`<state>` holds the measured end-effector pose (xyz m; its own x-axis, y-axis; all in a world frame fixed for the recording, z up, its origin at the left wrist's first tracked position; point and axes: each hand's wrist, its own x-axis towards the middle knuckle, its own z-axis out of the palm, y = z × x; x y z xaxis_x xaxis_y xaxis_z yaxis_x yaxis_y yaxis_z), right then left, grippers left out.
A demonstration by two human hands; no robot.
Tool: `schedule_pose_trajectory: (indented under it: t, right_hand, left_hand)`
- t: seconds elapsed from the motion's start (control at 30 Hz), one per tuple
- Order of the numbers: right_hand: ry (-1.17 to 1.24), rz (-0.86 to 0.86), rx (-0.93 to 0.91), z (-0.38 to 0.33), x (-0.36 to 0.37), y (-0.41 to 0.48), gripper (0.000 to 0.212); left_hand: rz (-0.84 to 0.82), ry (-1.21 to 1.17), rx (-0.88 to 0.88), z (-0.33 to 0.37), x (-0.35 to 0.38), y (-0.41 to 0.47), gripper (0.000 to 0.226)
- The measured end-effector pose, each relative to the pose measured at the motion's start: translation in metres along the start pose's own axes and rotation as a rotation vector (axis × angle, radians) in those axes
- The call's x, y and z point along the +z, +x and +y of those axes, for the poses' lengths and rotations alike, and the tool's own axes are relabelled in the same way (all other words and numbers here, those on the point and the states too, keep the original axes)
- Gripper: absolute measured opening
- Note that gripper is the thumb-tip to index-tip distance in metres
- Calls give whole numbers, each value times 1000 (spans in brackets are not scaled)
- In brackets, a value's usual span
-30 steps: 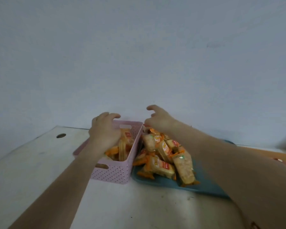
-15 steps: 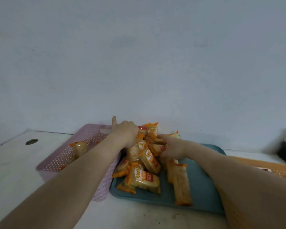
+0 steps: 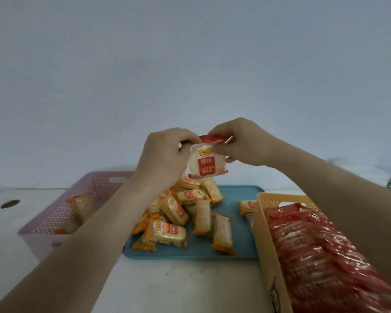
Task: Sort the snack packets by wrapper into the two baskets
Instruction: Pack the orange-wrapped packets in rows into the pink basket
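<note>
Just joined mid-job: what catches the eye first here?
Centre, held up: the left grip and right grip pinch one red-and-white packet. Below it, orange packets heap on a blue tray; the tan basket at right is packed with red packets.

The light is dim, flat and cool, with no visible source. The wall (image 3: 190,64) behind the teal tray (image 3: 190,254) is an even grey-blue. Faint, soft shadows lie under the orange packets (image 3: 165,233) on the tray. To the right of the tray, the red packets (image 3: 314,256) in the yellow basket (image 3: 266,256) show smeared white glints. To its left, the pink basket (image 3: 54,213) is blurred. Above it, the print on the red-and-white packet (image 3: 204,163) is the sharpest detail.
</note>
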<state>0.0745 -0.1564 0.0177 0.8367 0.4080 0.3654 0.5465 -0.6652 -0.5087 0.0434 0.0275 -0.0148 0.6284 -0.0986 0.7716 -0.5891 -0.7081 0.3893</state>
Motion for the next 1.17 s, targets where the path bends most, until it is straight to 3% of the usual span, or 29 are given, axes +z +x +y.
schedule_pose_trajectory:
  t: [0.13,0.23,0.4,0.53,0.7,0.93,1.07,1.17]
  right_hand:
    - [125,83,153,28,-54,-55,17]
    - [219,116,282,54,-79,-93,17]
    - [82,126,404,93,-89,-131,15]
    - [-120,109,445,113,-83,-148,19]
    - [-218,184,391,128,-81,-155,20]
    - [-369,-140,414,142,-55,-164,23]
    - [-647,-134,373,142,-39,-164,36]
    - [-658,-56,394,140,-34,-163,35]
  left_hand:
    - [-53,-50,107,58,29,-12,20]
    - [-411,2,106,92,59,-26,12]
    - [-698,284,151,111,111,-42,32]
    - [-843,377,105,111,130,-42,30]
    - [-807,327,19,115,131,-43,25]
    - [-739,286,71,120,123,-48,22]
    - [-782,523,229,119,132,-45,25]
    - [-758,608,246,123,137,-50,20]
